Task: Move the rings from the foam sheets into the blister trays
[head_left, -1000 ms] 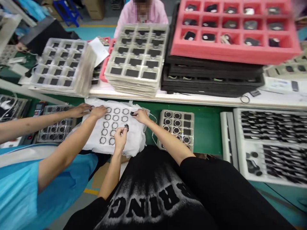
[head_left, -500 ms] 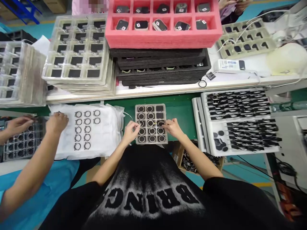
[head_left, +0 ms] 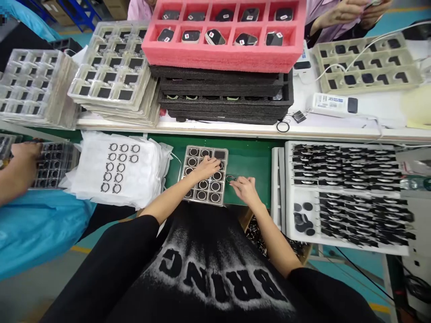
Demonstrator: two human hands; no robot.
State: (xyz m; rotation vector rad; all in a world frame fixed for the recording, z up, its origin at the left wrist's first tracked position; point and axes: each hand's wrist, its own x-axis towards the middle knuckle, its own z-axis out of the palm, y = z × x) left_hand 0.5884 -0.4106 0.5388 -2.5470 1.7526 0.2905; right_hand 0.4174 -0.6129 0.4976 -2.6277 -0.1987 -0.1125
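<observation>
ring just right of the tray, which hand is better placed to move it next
Probably the right: the right hand has its fingertips at the ring, outside the tray, while the left hand is over the tray's cells.

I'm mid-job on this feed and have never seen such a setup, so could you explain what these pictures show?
There is no robot here: you are watching a person's bare hands. All the pictures come from one camera worn on that person's head, looking forward and down, so left and right are the wearer's own. The left hand is over a clear compartment tray of round parts; its fingertips are too small to read. The right hand pinches a thin dark ring beside that tray, above the green surface. To the left, a white covering carries rows of rings; to the right is a white tray of black parts. The arm at far left is a co-worker's.
</observation>
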